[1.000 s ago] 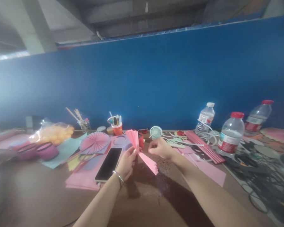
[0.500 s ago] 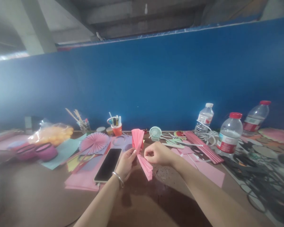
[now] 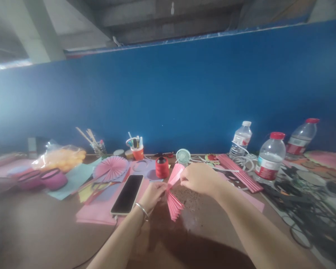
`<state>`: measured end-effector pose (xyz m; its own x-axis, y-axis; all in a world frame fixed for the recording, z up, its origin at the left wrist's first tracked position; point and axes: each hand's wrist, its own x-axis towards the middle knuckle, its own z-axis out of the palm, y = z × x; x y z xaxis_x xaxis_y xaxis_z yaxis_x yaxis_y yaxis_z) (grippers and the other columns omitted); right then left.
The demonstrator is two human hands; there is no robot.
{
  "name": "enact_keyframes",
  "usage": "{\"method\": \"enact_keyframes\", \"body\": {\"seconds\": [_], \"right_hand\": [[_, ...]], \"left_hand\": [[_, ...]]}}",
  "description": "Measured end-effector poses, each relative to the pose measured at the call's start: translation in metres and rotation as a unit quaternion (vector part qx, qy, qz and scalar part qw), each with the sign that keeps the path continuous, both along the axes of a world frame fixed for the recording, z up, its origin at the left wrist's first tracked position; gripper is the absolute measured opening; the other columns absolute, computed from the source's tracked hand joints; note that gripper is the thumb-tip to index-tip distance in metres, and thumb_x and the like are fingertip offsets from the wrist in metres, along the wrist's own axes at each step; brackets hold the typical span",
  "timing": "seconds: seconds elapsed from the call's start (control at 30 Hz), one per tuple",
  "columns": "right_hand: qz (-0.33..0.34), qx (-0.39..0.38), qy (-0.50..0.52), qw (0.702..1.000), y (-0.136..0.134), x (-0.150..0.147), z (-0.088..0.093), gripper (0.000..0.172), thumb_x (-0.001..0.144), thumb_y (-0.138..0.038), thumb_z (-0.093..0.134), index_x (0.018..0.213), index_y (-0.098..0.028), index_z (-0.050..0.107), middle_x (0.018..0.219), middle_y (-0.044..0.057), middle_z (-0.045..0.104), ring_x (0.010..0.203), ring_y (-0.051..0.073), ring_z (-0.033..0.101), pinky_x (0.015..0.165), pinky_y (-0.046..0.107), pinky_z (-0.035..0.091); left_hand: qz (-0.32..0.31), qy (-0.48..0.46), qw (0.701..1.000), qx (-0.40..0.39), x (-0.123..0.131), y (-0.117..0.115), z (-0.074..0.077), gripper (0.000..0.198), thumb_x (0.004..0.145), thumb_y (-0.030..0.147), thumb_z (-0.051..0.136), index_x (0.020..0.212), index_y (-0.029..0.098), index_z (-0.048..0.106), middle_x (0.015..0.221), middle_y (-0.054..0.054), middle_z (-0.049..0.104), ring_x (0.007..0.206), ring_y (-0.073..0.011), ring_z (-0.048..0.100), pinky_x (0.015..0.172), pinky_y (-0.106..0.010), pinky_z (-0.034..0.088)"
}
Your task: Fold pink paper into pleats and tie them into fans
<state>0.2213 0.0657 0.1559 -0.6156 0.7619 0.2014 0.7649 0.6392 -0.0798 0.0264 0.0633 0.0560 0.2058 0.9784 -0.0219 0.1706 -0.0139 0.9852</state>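
A strip of pink pleated paper is gathered at its middle, its two ends fanned out like a bow. My left hand, wearing a silver bangle, pinches the gathered middle from the left. At the upper fanned end, the curled fingers of my right hand close on the paper's right edge; the fingertips are partly hidden. Just behind the paper stands a red spool of thread. A black-screened phone lies left of my left hand, on pink sheets.
A finished pink paper rosette lies at the left, near a cup of pens. A small green fan stands at the back. Pink pleated strips, several water bottles and tangled black cords occupy the right. A blue partition rises behind.
The pleated paper's upper end has swung right and down, uncovering the red spool. My right hand has moved up from the lower half onto the upper end. My left hand still pinches the middle.
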Motion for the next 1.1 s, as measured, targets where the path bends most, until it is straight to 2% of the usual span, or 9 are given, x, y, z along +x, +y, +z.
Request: {"method": "enact_keyframes", "body": {"seconds": [0.1, 0.17, 0.3, 0.4, 0.53, 0.67, 0.83, 0.97, 1.1], "right_hand": [[-0.038, -0.002, -0.049, 0.998, -0.008, 0.0, 0.006, 0.018, 0.069, -0.017, 0.049, 0.056, -0.017, 0.061, 0.054, 0.002, 0.055, 0.049, 0.011, 0.042, 0.046, 0.025, 0.018], [-0.026, 0.012, -0.046, 0.999, -0.009, -0.001, 0.008, 0.018, 0.071, -0.019, 0.049, 0.058, -0.018, 0.062, 0.055, 0.002, 0.057, 0.05, 0.011, 0.044, 0.047, 0.025, 0.018], [0.045, 0.05, 0.033, 0.997, -0.003, -0.004, 0.002, 0.018, 0.076, -0.025, 0.049, 0.065, -0.02, 0.063, 0.062, 0.0, 0.06, 0.054, 0.01, 0.045, 0.048, 0.024, 0.019], [0.071, 0.053, 0.104, 0.991, 0.008, -0.006, -0.007, 0.019, 0.079, -0.026, 0.048, 0.069, -0.02, 0.064, 0.065, -0.001, 0.062, 0.058, 0.01, 0.047, 0.052, 0.023, 0.022], [0.045, 0.016, 0.172, 0.984, 0.023, -0.005, -0.019, 0.019, 0.079, -0.032, 0.051, 0.073, -0.021, 0.066, 0.059, -0.002, 0.06, 0.056, 0.009, 0.047, 0.052, 0.023, 0.023], [0.017, -0.031, 0.214, 0.976, 0.033, -0.001, -0.026, 0.019, 0.076, -0.036, 0.054, 0.074, -0.022, 0.067, 0.056, -0.003, 0.058, 0.051, 0.008, 0.045, 0.05, 0.022, 0.023], [0.019, -0.098, 0.25, 0.963, 0.039, -0.004, -0.037, 0.021, 0.072, -0.04, 0.057, 0.073, -0.022, 0.069, 0.055, -0.003, 0.058, 0.048, 0.008, 0.045, 0.048, 0.022, 0.026], [0.027, -0.138, 0.282, 0.949, 0.04, -0.019, -0.056, 0.018, 0.071, -0.034, 0.057, 0.071, -0.021, 0.069, 0.067, -0.001, 0.065, 0.058, 0.011, 0.053, 0.053, 0.021, 0.031], [0.01, -0.148, 0.286, 0.947, 0.046, -0.028, -0.074, 0.019, 0.071, -0.034, 0.056, 0.071, -0.02, 0.069, 0.068, 0.0, 0.066, 0.058, 0.012, 0.054, 0.053, 0.021, 0.033]], "left_hand": [[-0.009, 0.025, 1.0, 0.0, -0.001, -0.001, 0.001, 0.036, 0.069, 0.047, 0.055, 0.056, 0.013, 0.055, 0.045, 0.007, 0.035, 0.04, -0.0049, 0.025, 0.042, -0.021, 0.014], [-0.024, 0.037, 0.999, -0.003, -0.001, -0.003, 0.002, 0.037, 0.069, 0.046, 0.056, 0.05, 0.014, 0.051, 0.042, 0.007, 0.034, 0.04, -0.0054, 0.027, 0.042, -0.022, 0.015], [-0.075, 0.036, 0.996, -0.032, 0.003, -0.009, 0.004, 0.039, 0.068, 0.048, 0.058, 0.049, 0.014, 0.051, 0.039, 0.005, 0.039, 0.038, -0.006, 0.03, 0.041, -0.023, 0.016], [-0.094, 0.005, 0.994, -0.063, 0.009, -0.014, 0.005, 0.042, 0.07, 0.053, 0.053, 0.056, 0.014, 0.052, 0.04, 0.006, 0.036, 0.036, -0.0048, 0.025, 0.04, -0.022, 0.015], [-0.112, -0.035, 0.989, -0.091, 0.011, -0.018, 0.009, 0.048, 0.069, 0.059, 0.049, 0.053, 0.013, 0.05, 0.038, 0.008, 0.03, 0.034, -0.0032, 0.018, 0.038, -0.022, 0.011], [-0.151, -0.06, 0.982, -0.093, 0.009, -0.019, 0.015, 0.05, 0.068, 0.059, 0.052, 0.051, 0.012, 0.052, 0.04, 0.003, 0.04, 0.037, -0.0049, 0.03, 0.04, -0.021, 0.02], [-0.178, -0.068, 0.976, -0.102, 0.008, -0.022, 0.018, 0.038, 0.071, 0.046, 0.055, 0.059, 0.01, 0.06, 0.046, -0.001, 0.05, 0.041, -0.0081, 0.04, 0.043, -0.022, 0.028], [-0.158, -0.076, 0.982, -0.073, 0.007, -0.024, 0.021, 0.018, 0.07, 0.026, 0.056, 0.069, 0.012, 0.067, 0.068, -0.004, 0.062, 0.062, -0.0123, 0.052, 0.059, -0.023, 0.039], [-0.157, -0.076, 0.983, -0.059, 0.008, -0.024, 0.025, 0.023, 0.073, 0.024, 0.051, 0.081, 0.012, 0.068, 0.074, -0.006, 0.064, 0.074, -0.017, 0.055, 0.071, -0.026, 0.04]]}}
